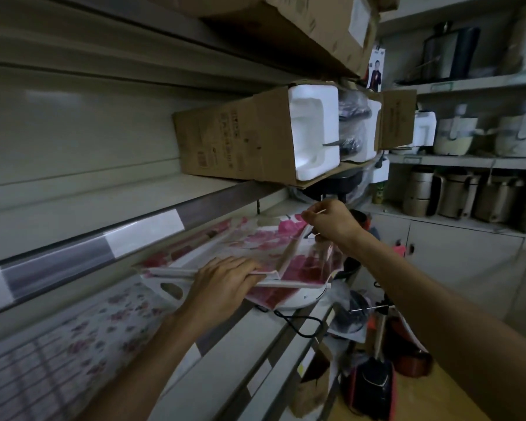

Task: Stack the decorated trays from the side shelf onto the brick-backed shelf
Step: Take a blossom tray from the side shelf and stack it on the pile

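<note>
The trays (pixel 264 241) are showing pink flower prints and pale raised rims, and they are lying tilted in a loose stack on the shelf (pixel 152 238), partly over a white round appliance (pixel 298 296). The cardboard box (pixel 240 138) on the shelf above is carrying dark printing that is too blurred to read. The left hand (pixel 225 281) is pressing flat, fingers together, on the near rim, while the right hand (pixel 331 223) is pinching the far rim.
</note>
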Tool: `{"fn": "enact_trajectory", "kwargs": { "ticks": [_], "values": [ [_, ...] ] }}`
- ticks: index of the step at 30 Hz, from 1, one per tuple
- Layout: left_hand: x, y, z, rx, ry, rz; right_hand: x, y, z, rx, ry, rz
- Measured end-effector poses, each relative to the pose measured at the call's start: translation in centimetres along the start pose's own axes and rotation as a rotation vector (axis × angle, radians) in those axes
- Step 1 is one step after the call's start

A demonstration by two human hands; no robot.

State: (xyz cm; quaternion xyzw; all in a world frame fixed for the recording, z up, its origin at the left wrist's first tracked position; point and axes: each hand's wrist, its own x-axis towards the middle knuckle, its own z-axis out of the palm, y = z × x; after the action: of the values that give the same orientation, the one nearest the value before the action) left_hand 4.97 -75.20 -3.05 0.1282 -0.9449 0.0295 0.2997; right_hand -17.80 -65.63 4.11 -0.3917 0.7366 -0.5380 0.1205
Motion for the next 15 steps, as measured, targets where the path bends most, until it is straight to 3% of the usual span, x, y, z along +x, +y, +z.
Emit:
{"fn": "enact_trajectory", "kwargs": {
  "ticks": [8,15],
  "values": [
    [1.1,-0.1,-1.7,-0.076,0.086,-0.037,4.7,0.8,1.3,0.025,-0.059,0.127],
    [3.9,0.2,-3.2,-0.145,0.155,-0.074,8.1,1.4,1.0,0.185,-0.195,0.499]
  ]
}}
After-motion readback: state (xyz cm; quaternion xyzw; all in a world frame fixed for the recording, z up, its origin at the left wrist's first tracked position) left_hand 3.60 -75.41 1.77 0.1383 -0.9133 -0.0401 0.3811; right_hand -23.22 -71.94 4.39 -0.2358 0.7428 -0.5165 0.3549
